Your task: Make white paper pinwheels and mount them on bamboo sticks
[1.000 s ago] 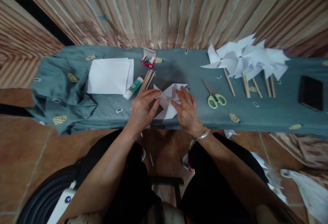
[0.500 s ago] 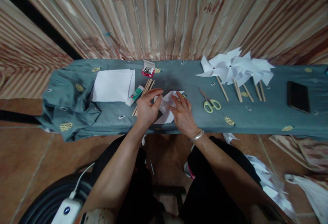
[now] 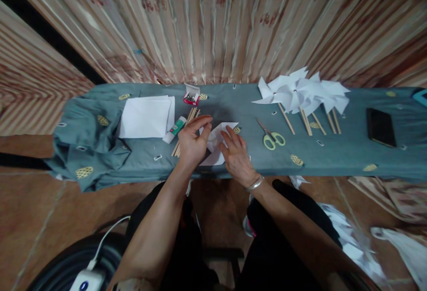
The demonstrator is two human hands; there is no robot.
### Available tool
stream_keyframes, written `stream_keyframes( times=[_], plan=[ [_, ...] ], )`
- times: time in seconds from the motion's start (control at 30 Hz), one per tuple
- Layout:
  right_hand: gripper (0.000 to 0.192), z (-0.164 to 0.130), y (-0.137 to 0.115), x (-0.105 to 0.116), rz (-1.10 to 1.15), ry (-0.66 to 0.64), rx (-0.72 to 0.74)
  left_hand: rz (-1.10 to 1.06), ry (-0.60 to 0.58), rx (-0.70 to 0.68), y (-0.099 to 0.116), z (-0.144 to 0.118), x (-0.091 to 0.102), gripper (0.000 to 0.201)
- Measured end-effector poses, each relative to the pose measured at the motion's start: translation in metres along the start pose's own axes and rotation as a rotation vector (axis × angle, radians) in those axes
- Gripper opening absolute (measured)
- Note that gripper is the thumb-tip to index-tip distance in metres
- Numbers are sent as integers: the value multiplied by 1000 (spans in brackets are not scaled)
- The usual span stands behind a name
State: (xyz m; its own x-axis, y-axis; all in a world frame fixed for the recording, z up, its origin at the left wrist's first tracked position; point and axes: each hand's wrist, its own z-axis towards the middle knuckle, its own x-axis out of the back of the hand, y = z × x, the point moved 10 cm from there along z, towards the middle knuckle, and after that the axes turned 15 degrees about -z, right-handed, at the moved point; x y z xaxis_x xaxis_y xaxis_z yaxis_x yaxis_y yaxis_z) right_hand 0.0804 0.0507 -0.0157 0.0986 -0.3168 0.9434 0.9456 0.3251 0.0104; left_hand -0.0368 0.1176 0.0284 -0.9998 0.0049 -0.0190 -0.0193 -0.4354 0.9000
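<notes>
Fingers of the left hand point(image 3: 192, 142) pinch the folded white paper point(image 3: 217, 142); right hand point(image 3: 236, 154) lies spread flat, hiding its near half. Wooden sticks point(image 3: 187, 126) vanish under the left fingers.

Bare grey-green cloth-covered surface point(image 3: 230, 100) lies open behind the folded white paper point(image 3: 216, 142). To its left, a bundle of thin wooden sticks point(image 3: 187, 126) and a white glue stick point(image 3: 174, 129) crowd close; yellow-handled scissors point(image 3: 271, 134) lie to the right, with clear cloth between.
</notes>
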Motion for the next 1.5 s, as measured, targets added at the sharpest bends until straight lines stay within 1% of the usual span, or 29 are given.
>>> stream_keyframes(
  times=[0.07, 0.13, 0.3, 0.4, 0.5, 0.6, 0.77, 0.87, 0.97, 1.1, 1.37, 1.5],
  plan=[
    [34, 4, -1, 1, -9, -5, 14, 8, -6, 9, -1, 0, -1, 18],
    [32, 7, 5, 1, 7, -16, 3, 19, -12, 7, 0, -1, -2, 18],
    [38, 9, 29, -1, 139, -51, -95, 48, -17, 9, 0, 1, -1, 18],
    [40, 8, 36, -6, 192, -73, -131, 59, -11, 3, -1, 3, 0, 18],
    [35, 9, 39, -9, 215, -75, -148, 70, -17, 14, -3, 4, -2, 18],
    [28, 11, 37, -7, 206, -55, -137, 61, -25, 21, -5, 4, -5, 19],
    [26, 13, 35, 0, 142, -31, -127, 53, -24, 17, -6, 4, -4, 19],
    [30, 10, 33, 6, 87, -14, -102, 52, -26, 11, -5, 4, -3, 19],
    [38, 7, 28, 10, 27, -23, -40, 56, -29, 10, -4, 5, -2, 19],
    [41, 4, 19, 6, -23, -60, 13, 66, -31, 21, -4, 4, -2, 18],
    [41, 4, 0, -1, -74, -92, 57, 67, -20, 23, -6, 3, -1, 19],
    [38, 8, -1, -1, -62, -114, 61, 69, -23, 12, -4, 2, -2, 18]
  ],
)
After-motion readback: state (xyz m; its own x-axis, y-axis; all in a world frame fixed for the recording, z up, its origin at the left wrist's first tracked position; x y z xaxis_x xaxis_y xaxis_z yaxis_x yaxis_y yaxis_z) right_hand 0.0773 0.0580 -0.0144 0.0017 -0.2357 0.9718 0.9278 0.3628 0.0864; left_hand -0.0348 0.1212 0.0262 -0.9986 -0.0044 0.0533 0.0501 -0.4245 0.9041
